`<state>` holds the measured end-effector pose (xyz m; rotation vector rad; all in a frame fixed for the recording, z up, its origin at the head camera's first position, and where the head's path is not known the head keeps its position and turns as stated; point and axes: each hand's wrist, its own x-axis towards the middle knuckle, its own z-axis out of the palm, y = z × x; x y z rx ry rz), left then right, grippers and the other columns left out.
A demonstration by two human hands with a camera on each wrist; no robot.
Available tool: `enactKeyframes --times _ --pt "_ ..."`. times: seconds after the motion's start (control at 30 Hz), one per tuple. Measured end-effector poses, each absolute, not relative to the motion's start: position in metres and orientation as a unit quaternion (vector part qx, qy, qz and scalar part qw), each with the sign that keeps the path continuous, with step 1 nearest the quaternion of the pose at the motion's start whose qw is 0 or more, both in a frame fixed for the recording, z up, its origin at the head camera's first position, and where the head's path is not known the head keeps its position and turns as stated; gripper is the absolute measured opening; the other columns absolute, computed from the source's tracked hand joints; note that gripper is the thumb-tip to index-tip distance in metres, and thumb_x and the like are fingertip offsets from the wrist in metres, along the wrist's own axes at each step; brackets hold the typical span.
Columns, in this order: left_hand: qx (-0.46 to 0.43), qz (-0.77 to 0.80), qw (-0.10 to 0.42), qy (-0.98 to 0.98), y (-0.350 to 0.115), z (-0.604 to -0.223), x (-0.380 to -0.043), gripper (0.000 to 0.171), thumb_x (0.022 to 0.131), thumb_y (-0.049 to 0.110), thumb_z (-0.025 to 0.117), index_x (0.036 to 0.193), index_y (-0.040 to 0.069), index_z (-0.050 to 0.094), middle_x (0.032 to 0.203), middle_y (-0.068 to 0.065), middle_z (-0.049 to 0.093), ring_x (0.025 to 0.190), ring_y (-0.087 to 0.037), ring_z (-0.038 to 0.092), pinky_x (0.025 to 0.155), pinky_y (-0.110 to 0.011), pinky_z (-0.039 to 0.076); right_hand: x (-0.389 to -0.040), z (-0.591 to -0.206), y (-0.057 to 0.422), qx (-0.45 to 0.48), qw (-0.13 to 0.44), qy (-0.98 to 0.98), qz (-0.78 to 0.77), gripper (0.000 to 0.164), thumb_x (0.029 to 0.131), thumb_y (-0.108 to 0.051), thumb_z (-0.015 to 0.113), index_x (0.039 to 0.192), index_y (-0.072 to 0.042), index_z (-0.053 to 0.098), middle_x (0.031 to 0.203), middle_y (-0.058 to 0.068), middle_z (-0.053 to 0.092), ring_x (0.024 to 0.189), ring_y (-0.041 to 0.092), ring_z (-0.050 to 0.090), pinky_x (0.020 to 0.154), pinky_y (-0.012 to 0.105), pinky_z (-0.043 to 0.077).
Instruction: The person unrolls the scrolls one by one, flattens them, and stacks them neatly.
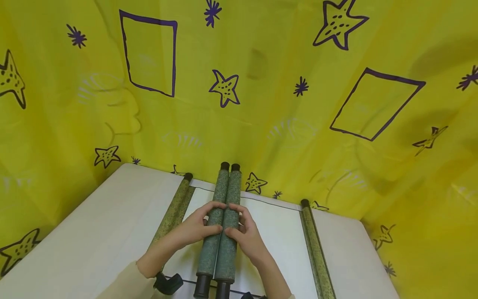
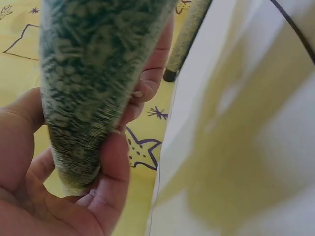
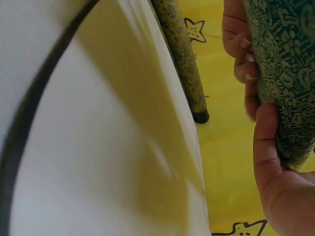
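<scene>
Head view: two green patterned rolls with dark ends are held side by side, lengthwise, over the middle of a white sheet. The left hand grasps the left green roll, thumb and fingers curled round its outer side; the right hand grasps the right green roll in the same way. An olive roll on the left and an olive roll on the right flank the sheet on a white table. Beyond the table's far edge is a yellow cloth drawn with purple stars and frames. Pale bare table lies outside each olive roll, and open sheet lies between the hands and those rolls. The green rolls' far ends reach past the far edge, so a forward push might carry them off it.

Left wrist view: one green roll fills the upper left, fingers around its lower part; shadow falls on the sheet. The rolls seem raised, so a loosened grip could drop one or let the pair splay apart.

Right wrist view: fingers and thumb enclose a roll at the right. An olive roll's dark tip overhangs the table edge; a sideways sweep could knock it.
</scene>
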<state>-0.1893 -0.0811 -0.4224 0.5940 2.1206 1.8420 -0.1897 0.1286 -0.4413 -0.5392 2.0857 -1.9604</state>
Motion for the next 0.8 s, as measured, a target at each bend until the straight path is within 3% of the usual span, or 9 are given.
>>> enactKeyframes --times 0.17,0.4,0.8 --pt "0.212 0.642 0.143 0.723 -0.075 -0.421 -0.194 0.054 0.093 0.009 0.066 0.143 0.014 0.045 0.144 -0.026 0.039 0.09 -0.029 0.067 0.07 -0.041 0.056 -0.189 -0.439 0.138 -0.164 0.114 0.728 -0.655 0.06 0.091 -0.003 0.057 0.147 -0.018 0.041 0.139 0.026 0.047 0.109 0.029 0.061 0.085 0.037 0.052" --pt "0.213 0.638 0.135 0.727 -0.073 -0.415 -0.195 0.056 0.091 0.008 0.066 0.144 0.012 0.047 0.148 -0.023 0.04 0.088 -0.027 0.067 0.068 -0.039 0.055 -0.188 -0.437 0.142 -0.165 0.133 0.727 -0.653 0.054 0.098 -0.013 0.062 0.147 -0.016 0.042 0.152 0.023 0.036 0.111 0.03 0.063 0.086 0.036 0.054" --pt "0.226 0.629 0.123 0.734 -0.073 -0.41 -0.189 0.059 0.095 0.008 0.064 0.149 0.01 0.041 0.142 -0.027 0.043 0.096 -0.031 0.065 0.07 -0.041 0.058 -0.185 -0.435 0.147 -0.149 0.122 0.744 -0.639 0.053 0.096 -0.01 0.062 0.145 -0.017 0.045 0.146 0.023 0.041 0.11 0.029 0.063 0.084 0.038 0.055"
